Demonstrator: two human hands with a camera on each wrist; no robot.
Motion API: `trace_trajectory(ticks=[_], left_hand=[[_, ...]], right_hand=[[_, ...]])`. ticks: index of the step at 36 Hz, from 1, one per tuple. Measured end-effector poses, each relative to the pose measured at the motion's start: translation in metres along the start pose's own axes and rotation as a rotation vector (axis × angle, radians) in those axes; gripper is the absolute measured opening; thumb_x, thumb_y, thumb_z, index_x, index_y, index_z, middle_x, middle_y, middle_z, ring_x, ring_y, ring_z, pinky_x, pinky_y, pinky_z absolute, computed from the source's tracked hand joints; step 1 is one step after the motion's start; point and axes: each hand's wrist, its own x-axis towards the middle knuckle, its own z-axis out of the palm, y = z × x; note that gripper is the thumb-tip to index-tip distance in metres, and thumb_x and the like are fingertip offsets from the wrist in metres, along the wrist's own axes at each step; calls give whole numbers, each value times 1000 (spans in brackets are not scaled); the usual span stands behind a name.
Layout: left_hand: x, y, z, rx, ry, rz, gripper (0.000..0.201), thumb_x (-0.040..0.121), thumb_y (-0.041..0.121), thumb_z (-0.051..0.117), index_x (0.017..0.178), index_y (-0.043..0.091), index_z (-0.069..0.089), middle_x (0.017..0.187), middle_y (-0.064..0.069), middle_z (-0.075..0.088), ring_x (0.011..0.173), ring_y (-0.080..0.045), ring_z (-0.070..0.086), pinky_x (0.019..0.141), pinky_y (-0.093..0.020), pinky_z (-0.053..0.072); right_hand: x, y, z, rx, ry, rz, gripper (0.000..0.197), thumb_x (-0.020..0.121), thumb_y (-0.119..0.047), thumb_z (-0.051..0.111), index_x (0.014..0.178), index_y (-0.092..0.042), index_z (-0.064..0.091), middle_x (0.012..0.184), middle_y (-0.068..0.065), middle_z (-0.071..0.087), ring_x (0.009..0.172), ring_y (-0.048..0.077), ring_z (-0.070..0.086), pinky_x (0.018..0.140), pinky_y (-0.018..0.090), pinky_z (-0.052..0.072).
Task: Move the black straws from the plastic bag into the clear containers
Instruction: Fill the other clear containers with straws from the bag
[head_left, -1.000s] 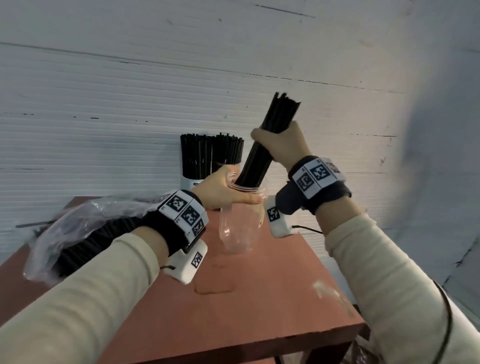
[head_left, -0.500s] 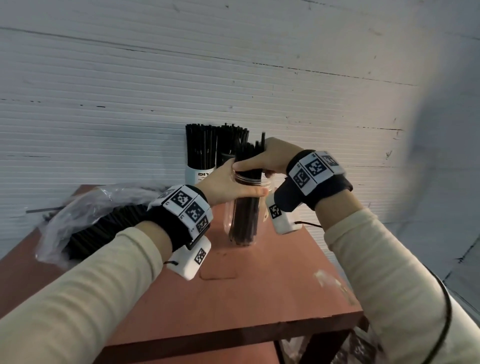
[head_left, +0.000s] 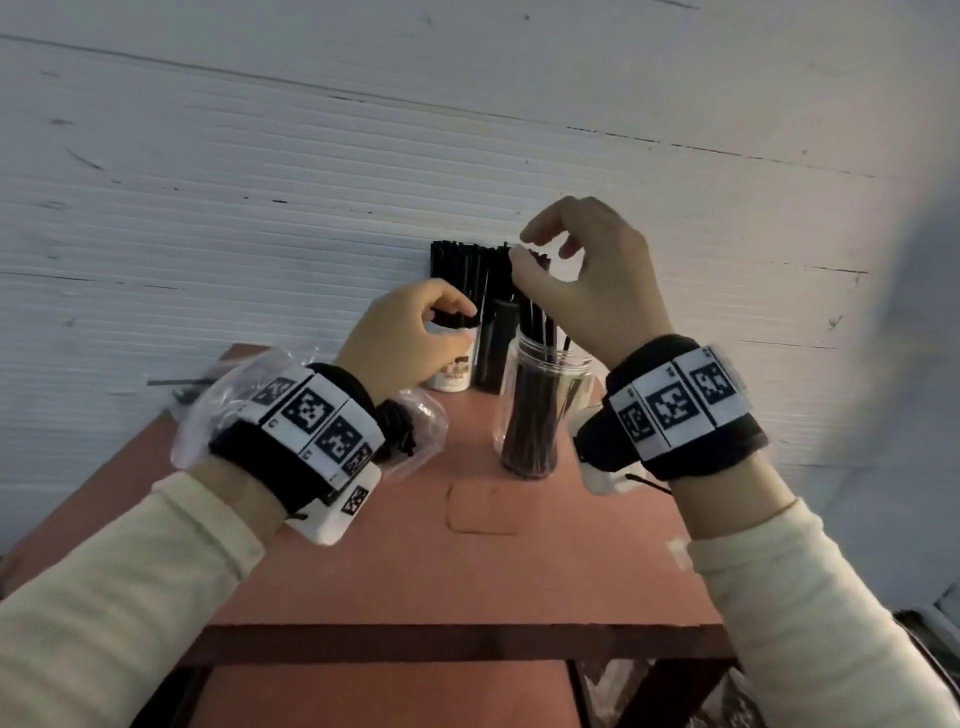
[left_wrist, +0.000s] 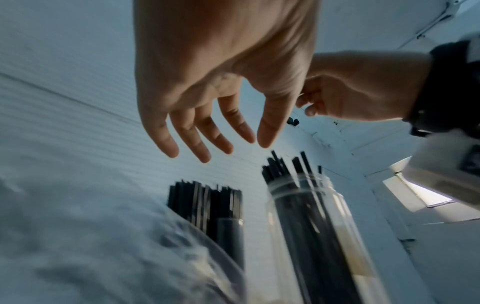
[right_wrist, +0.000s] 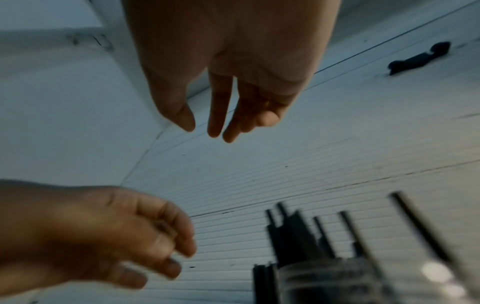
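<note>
A clear jar (head_left: 540, 415) stands on the red-brown table (head_left: 467, 571) with a bundle of black straws (head_left: 532, 332) upright in it. My right hand (head_left: 535, 249) hovers just above the straw tops, fingers loosely spread and holding nothing. My left hand (head_left: 452, 332) hangs a little left of the jar, relaxed and not touching it. The plastic bag (head_left: 218, 415) with more black straws lies at the left, under my left wrist. In the left wrist view the left hand (left_wrist: 233, 144) is open above the jar (left_wrist: 311, 216). In the right wrist view the right hand (right_wrist: 205, 131) is open too.
Two containers packed with black straws (head_left: 462, 275) stand at the back against the white ribbed wall (head_left: 260, 208). A loose straw (head_left: 176, 383) lies at the table's far left edge. The table's right edge runs just past the jar.
The right hand lowered the straw bundle into the jar, let go and lifted above it. The left hand released the jar's rim and drew back to the left.
</note>
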Motion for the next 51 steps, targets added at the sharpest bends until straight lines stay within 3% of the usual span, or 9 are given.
trace_trajectory(ticks=[2, 6, 12, 15, 20, 28, 38, 46, 51], left_hand=[[-4, -4, -22, 42, 41, -14, 12, 86, 24, 69, 94, 32, 64, 103, 16, 64, 99, -7, 58, 78, -12, 41], [-14, -25, -63, 82, 39, -88, 12, 80, 28, 69, 88, 36, 64, 104, 10, 66, 102, -13, 60, 92, -35, 49], [-32, -62, -103, 186, -166, -211, 25, 82, 11, 71, 92, 34, 67, 125, 6, 57, 123, -10, 48, 107, -39, 37], [-41, -74, -111, 123, -246, -269, 32, 86, 9, 65, 98, 38, 66, 127, 4, 56, 123, -10, 49, 93, -31, 42], [-52, -81, -114, 108, -302, -297, 42, 91, -1, 57, 116, 33, 60, 126, -2, 54, 116, -6, 45, 74, -24, 43], [-54, -79, -110, 99, -197, -276, 51, 87, -5, 50, 104, 41, 64, 113, -4, 64, 76, -15, 57, 63, -25, 45], [-55, -73, -109, 65, -192, -278, 48, 87, -4, 49, 105, 38, 65, 115, -15, 65, 95, -37, 63, 72, -37, 48], [-53, -66, -105, 44, -173, -261, 43, 89, -3, 50, 112, 30, 66, 116, -11, 64, 69, -14, 54, 54, -16, 42], [-54, -69, -105, 52, -173, -274, 48, 86, -6, 50, 112, 31, 66, 119, -12, 62, 109, -33, 60, 88, -43, 51]], right_hand=[[-8, -16, 13, 103, -22, -11, 11, 83, -20, 65, 80, -10, 64, 77, -2, 63, 70, 9, 54, 64, 15, 41], [-25, -34, 51, 212, -223, 66, 13, 86, -16, 63, 77, -7, 68, 71, 2, 66, 66, 13, 59, 63, 21, 47], [-43, -48, 114, 9, -865, 174, 27, 95, -29, 52, 105, -13, 71, 96, 3, 70, 87, 18, 62, 70, 24, 47], [-50, -56, 136, -109, -1099, 174, 38, 99, -36, 45, 121, -12, 63, 116, 6, 66, 106, 22, 60, 92, 32, 46], [-49, -60, 163, -192, -1138, 165, 52, 100, -41, 43, 148, -21, 36, 151, 3, 39, 138, 22, 35, 110, 31, 27], [-48, -57, 198, -198, -1102, 248, 57, 91, -39, 59, 143, -28, 41, 141, 2, 50, 128, 22, 47, 103, 30, 36], [-43, -59, 189, -278, -1077, 45, 45, 95, -20, 52, 139, -27, 48, 145, -2, 45, 134, 19, 40, 110, 30, 29], [-47, -52, 194, -99, -1052, 196, 31, 85, -19, 68, 115, -23, 62, 101, -6, 55, 90, 12, 52, 74, 24, 41], [-52, -51, 193, -105, -1015, 180, 21, 83, -7, 63, 102, -16, 63, 83, -7, 55, 76, 15, 54, 54, 17, 39]])
